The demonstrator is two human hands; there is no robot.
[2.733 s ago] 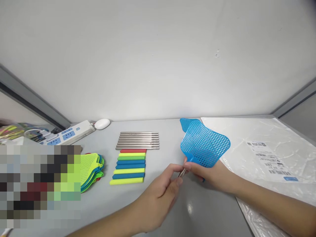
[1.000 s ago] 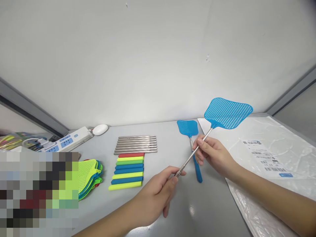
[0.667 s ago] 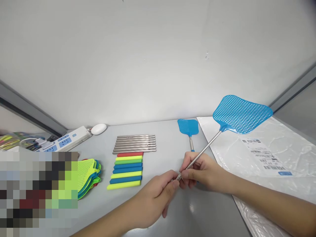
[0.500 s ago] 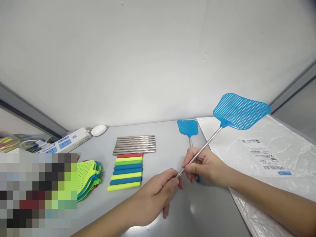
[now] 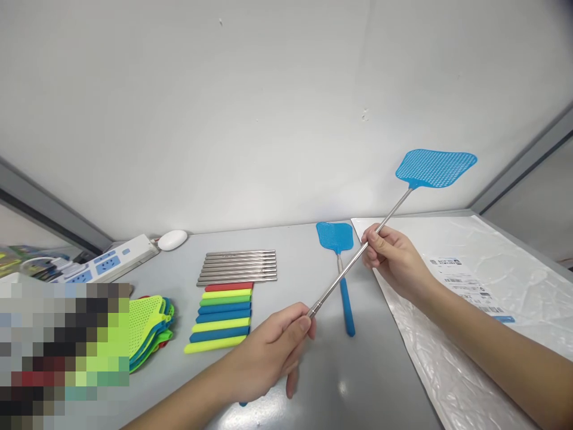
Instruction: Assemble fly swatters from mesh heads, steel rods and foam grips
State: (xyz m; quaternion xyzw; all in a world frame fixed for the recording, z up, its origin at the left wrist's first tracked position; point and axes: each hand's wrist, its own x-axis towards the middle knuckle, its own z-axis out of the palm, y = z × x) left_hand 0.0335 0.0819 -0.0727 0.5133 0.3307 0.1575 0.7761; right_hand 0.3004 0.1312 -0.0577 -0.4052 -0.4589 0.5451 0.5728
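A fly swatter [image 5: 436, 168] with a blue mesh head and a thin steel shaft slants up to the right, above the table. My left hand [image 5: 280, 343] is closed round its lower end, and a bit of blue handle shows below that hand. Higher on the shaft, the fingers of my right hand [image 5: 394, 254] pinch the steel rod. Behind the held shaft, a second blue fly swatter [image 5: 347, 307] lies on the table with its head toward the wall.
Several steel rods [image 5: 239, 267] lie side by side, with coloured handle sleeves [image 5: 224, 316] in a row below them. Swatter heads [image 5: 150, 325] are stacked at left, near a power strip [image 5: 119, 261] and a white oval object [image 5: 172, 240]. A white plastic mailer [image 5: 532, 298] covers the right side.
My right hand has slid up the shaft, away from my left hand. The swatter's head now sits higher and farther off, and more of the shaft shows between my hands.
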